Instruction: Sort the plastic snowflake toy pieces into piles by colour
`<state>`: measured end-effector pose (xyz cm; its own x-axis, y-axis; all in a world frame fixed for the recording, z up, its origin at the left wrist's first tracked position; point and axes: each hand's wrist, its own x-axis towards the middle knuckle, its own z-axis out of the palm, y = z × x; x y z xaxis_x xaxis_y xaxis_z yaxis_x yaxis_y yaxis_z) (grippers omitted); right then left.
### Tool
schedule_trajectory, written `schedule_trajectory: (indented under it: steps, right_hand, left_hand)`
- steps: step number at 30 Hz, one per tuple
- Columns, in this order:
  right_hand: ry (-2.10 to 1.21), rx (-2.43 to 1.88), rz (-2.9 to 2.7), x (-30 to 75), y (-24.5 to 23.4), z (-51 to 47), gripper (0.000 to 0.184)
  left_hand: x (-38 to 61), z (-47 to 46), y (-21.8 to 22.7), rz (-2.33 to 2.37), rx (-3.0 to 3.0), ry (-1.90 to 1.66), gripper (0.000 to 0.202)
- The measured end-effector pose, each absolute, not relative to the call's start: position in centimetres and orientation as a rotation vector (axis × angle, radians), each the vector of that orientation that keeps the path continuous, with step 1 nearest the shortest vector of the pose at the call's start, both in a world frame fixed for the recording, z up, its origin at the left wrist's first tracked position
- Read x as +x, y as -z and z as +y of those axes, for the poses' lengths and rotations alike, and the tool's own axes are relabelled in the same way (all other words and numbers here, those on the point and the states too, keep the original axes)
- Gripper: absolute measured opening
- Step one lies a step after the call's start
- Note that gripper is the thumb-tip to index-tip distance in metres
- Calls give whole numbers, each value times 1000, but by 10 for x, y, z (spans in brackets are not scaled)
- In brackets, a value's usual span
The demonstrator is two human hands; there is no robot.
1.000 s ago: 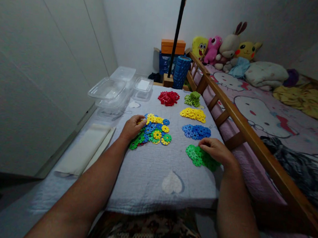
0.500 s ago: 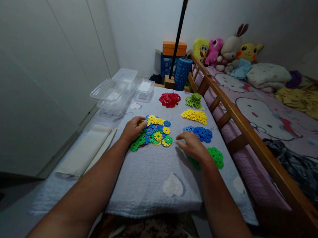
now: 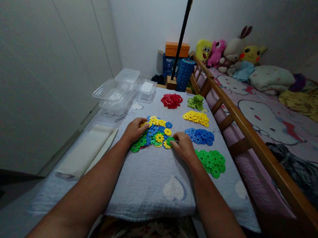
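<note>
A mixed pile of flower-shaped plastic discs (image 3: pixel 153 130), in yellow, blue and green with a little red, lies in the middle of the cloth-covered table. My left hand (image 3: pixel 136 129) rests at the pile's left edge, its fingers curled around a yellow disc (image 3: pixel 144 125) that shows between them. At the right edge of the pile, my right hand (image 3: pixel 183 146) pinches the rim of a green disc (image 3: pixel 169 141), which overlaps a yellow one. Single-colour heaps lie beyond and to the right: red (image 3: pixel 171 101), light green (image 3: pixel 195 102), yellow (image 3: pixel 196 118), blue (image 3: pixel 201 136) and green (image 3: pixel 212 162).
Clear plastic containers (image 3: pixel 112 90) stand at the far left, near a folded cream cloth (image 3: pixel 86 151). A wooden bed rail (image 3: pixel 240 120) runs along the right side. At the back are a black pole (image 3: pixel 182 34) and a blue foam roller (image 3: pixel 185 75).
My right hand has moved left from beside the blue heap to the mixed pile and closed on a green disc, uncovering more of the green heap. My left hand stays at the pile.
</note>
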<state>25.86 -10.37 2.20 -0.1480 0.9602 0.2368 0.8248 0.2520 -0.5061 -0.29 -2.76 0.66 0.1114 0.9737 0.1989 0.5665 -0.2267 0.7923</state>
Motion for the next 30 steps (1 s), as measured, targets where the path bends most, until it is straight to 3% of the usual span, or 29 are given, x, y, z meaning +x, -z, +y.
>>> schedule_trajectory:
  steps: [6,17,26,30]
  right_hand:
    - [-666,-1529,-1752,276,-35,-107,11]
    - [-728,-1714,-1594,363,-78,-145,25]
    - [-908,-1803,-1657,391,-78,-173,24]
    - [-791,-1869,-1719,394,-70,-171,20]
  left_hand:
    - [-3,-29,-8,1503,1874,-970,43]
    - [-3,-28,-7,1493,1882,-970,46]
    - [-5,-26,-4,1483,1890,-962,48]
    - [-6,-25,-1,1484,1888,-952,50]
